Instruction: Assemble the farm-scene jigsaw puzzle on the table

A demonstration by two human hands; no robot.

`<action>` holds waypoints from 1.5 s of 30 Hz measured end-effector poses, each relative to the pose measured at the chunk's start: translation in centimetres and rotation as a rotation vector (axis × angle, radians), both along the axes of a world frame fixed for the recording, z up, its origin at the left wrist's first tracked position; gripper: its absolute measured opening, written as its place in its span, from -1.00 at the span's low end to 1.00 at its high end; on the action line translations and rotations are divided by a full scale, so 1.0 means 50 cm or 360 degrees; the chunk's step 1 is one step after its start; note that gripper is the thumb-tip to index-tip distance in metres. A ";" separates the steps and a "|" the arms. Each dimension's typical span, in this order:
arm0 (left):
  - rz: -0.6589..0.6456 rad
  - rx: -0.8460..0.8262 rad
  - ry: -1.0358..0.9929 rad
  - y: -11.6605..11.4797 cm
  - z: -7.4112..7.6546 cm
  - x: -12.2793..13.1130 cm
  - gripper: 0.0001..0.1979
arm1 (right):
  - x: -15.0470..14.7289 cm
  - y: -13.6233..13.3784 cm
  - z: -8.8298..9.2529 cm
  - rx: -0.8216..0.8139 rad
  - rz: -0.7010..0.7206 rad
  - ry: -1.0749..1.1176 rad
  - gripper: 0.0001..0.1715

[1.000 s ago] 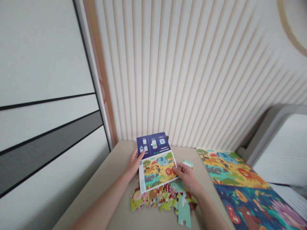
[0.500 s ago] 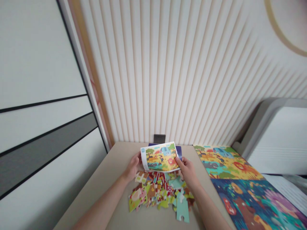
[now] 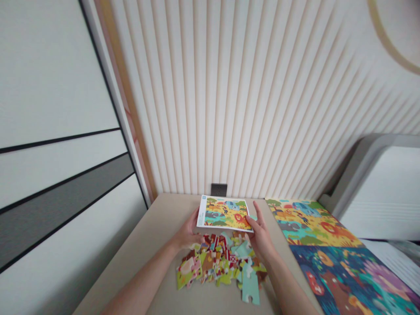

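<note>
A white-bordered picture sheet with a colourful animal scene is held up over the table between both hands. My left hand grips its left side, with the fingers partly hidden behind the sheet. At the right edge, my right hand pinches it with the thumb on the front; one finger sticks up beyond the edge. Just below the sheet lies a heap of loose jigsaw pieces in green, red, brown and pale blue. A larger pale blue piece rests at the heap's near right.
To the right lie an assembled animal puzzle and a dark blue one. A ribbed wall with a black socket stands behind the beige table. A white cabinet rises on the left.
The sheet has straightened and shifted slightly right, its curled left part now flatter. The dark blue thing behind it is out of sight. A right-hand finger has lifted away from the sheet.
</note>
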State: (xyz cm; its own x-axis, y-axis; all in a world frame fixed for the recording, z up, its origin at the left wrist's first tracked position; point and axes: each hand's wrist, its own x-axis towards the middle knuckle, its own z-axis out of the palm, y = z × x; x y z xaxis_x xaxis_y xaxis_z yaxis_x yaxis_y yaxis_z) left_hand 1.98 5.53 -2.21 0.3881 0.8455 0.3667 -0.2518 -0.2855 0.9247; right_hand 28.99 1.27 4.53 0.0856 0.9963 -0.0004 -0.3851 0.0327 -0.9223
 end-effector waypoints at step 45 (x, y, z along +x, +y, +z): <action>0.0414 -0.0143 0.0116 0.001 0.011 -0.006 -0.32 | 0.000 0.025 -0.088 0.0382 -0.0209 -0.1402 -0.56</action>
State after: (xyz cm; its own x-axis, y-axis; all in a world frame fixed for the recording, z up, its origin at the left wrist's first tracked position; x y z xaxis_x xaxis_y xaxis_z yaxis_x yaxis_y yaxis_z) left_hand 1.68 5.56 -1.68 0.1762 0.9481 0.2648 -0.1125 -0.2478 0.9622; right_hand 29.01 2.52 0.15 0.0696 0.9435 0.3241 0.4730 0.2549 -0.8434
